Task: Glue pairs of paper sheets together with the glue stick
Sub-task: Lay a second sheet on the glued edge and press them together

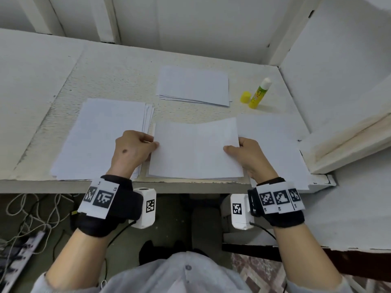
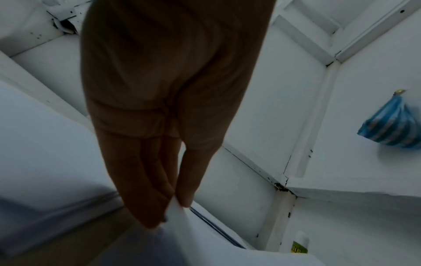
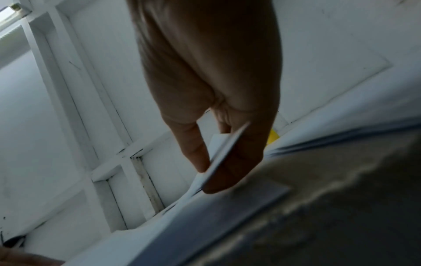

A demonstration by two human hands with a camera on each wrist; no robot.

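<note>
Pinching white paper sheet at 9 and 3 o'clock: left hand, right hand, seemingly lifted over desk-edge pile. White stack at 12; uncapped yellow-green glue stick at 1, upright.

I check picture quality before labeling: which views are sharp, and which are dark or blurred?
Head view: bright, sharp, edges bent by the wide lens; the glue stick reads clearly. Left wrist view: left hand dark against white walls. Right wrist view: right hand dim, foreground paper smeared.

Both forearms reach forward, left hand and right hand each pinching thumb against fingers.
</note>
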